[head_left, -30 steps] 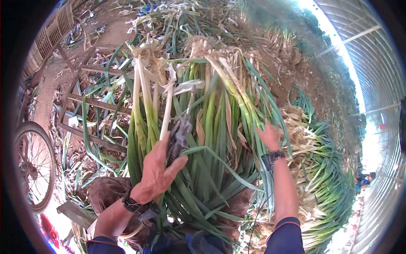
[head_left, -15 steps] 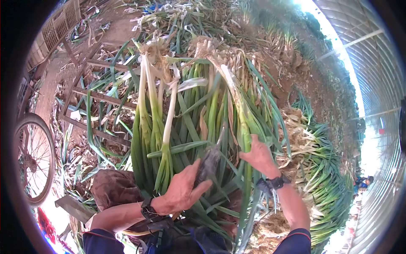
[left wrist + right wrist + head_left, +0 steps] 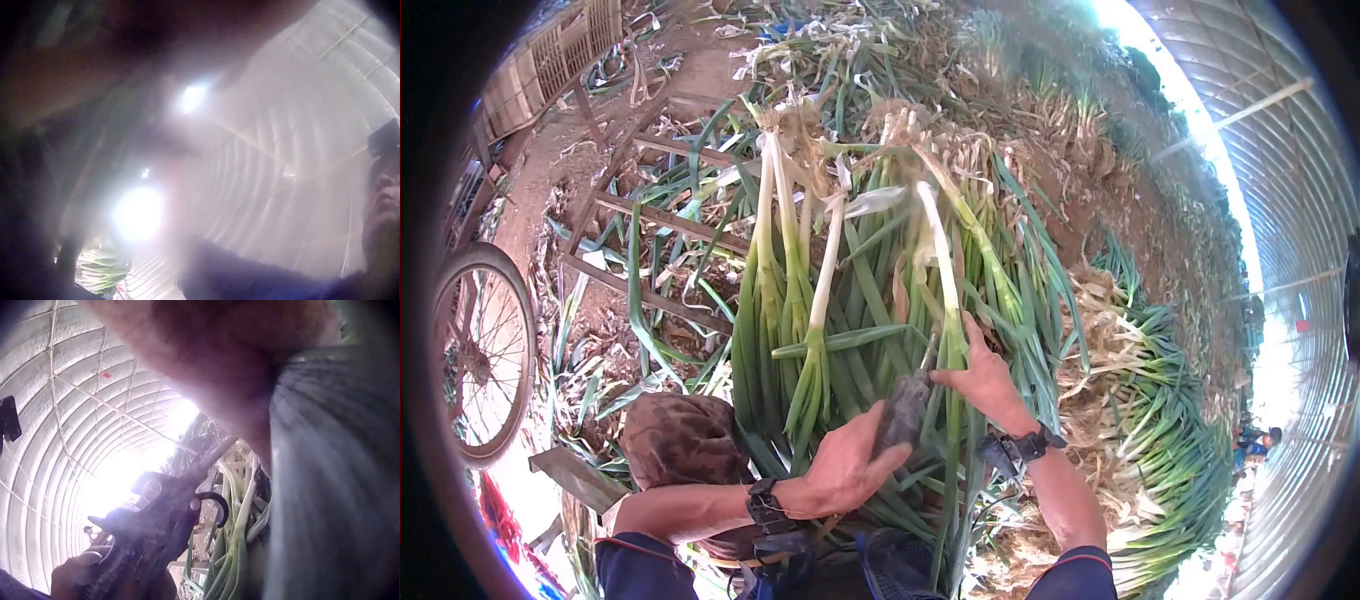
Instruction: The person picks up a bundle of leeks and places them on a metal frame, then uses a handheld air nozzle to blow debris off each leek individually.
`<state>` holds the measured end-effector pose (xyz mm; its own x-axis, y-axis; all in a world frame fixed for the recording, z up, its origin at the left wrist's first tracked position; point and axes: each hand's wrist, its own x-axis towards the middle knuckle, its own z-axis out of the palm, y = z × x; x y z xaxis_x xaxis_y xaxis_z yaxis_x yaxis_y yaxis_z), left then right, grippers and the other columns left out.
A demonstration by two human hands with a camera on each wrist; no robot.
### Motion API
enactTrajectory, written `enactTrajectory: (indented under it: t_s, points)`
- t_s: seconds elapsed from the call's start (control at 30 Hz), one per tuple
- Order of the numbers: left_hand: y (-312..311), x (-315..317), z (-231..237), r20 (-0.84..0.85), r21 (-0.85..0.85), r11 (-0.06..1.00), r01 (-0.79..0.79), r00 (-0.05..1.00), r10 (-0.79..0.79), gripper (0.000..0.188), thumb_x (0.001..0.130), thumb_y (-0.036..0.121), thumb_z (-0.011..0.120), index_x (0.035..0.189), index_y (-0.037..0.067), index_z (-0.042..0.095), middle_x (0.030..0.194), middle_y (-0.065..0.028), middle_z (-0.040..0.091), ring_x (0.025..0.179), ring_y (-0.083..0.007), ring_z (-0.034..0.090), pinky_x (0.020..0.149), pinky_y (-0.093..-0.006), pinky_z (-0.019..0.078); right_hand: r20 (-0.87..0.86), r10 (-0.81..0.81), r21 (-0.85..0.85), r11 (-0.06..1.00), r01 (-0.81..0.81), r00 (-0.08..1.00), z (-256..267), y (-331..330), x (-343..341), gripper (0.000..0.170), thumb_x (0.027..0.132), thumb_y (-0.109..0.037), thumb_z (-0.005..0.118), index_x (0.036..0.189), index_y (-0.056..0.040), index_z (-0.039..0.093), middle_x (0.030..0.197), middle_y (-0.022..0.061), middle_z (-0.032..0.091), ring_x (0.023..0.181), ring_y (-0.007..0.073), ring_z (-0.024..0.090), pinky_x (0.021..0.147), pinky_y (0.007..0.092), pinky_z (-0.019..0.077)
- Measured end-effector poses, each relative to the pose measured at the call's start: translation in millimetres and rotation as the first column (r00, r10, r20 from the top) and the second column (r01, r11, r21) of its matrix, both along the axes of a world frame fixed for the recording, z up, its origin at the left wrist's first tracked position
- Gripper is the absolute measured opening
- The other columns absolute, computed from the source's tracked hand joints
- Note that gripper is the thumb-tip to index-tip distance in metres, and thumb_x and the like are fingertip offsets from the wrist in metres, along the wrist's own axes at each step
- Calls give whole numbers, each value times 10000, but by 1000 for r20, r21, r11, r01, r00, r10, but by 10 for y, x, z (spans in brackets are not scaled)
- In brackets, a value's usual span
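In the head view my left hand (image 3: 845,465) grips a dark, film-wrapped air blow gun (image 3: 905,410), its thin nozzle pointing up beside the held stalk. The right wrist view shows the blow gun (image 3: 156,525) closer, with a black hook near its nozzle. My right hand (image 3: 988,385) holds a long green onion (image 3: 941,250) around its green part, white end upward and blurred at the top. Several cleaned green onions (image 3: 770,270) lie to the left, roots away from me. More unpeeled green onions (image 3: 1000,280) lie to the right. The left wrist view is mostly blurred.
A big pile of green onions (image 3: 1150,400) covers the ground at the right. At left are a rusty metal frame (image 3: 670,225), a bicycle wheel (image 3: 485,355) and a crate (image 3: 550,60). My knee (image 3: 680,440) is beside the onions. Loose leaves litter the soil.
My right hand has taken hold of a green onion from the right side and brought it toward the middle. My left hand has moved right with the blow gun, away from the cleaned onions.
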<state>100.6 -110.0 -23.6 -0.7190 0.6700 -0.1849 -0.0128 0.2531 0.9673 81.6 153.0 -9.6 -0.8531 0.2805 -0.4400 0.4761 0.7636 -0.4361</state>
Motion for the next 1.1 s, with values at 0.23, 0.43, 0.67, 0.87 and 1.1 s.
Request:
enactTrajectory:
  t_s: [0.23, 0.43, 0.67, 0.87, 1.1]
  points:
    - [-11, -50, 86, 119, 55, 998, 41, 992, -47, 716, 969, 362, 650, 1432, -129, 412, 1172, -323, 634, 1084, -377, 660, 949, -437, 503, -106, 65, -29, 997, -68, 992, 63, -106, 141, 1003, 773, -242, 856, 1587, -152, 277, 1221, 311, 656, 1149, 465, 642, 974, 492, 510]
    - [-8, 93, 83, 185, 60, 996, 60, 980, -70, 722, 966, 369, 659, 1422, -140, 425, 1134, -319, 642, 1065, -325, 660, 934, -428, 503, -45, 49, 136, 990, -43, 998, -22, -34, 150, 956, 800, -239, 827, 1580, -150, 282, 1083, 306, 694, 1010, 490, 671, 881, 539, 532]
    - [15, -93, 244, 277, -9, 999, 41, 960, -37, 712, 967, 380, 647, 1419, -130, 441, 1159, -328, 645, 1095, -325, 661, 967, -416, 497, -9, 148, 278, 950, -140, 989, 49, -108, 57, 814, 827, -300, 796, 1472, -65, 358, 908, 295, 702, 880, 494, 685, 759, 563, 533]
    - [199, -234, 29, 168, -12, 996, -88, 982, 89, 712, 963, 383, 635, 1412, -137, 447, 1211, -328, 644, 1156, -375, 650, 1004, -422, 483, -8, 249, 146, 958, -245, 969, 243, -52, 337, 790, 829, -264, 778, 1456, -21, 362, 914, 279, 705, 860, 472, 692, 753, 547, 537]
    - [390, -407, -187, 98, -32, 994, -104, 990, 107, 677, 957, 384, 625, 1372, -133, 483, 1206, -324, 648, 1147, -397, 646, 1001, -428, 479, -12, 279, 194, 943, -271, 960, 224, -183, 908, 858, 800, -218, 806, 1489, 41, 365, 901, 282, 689, 802, 465, 688, 692, 497, 550]
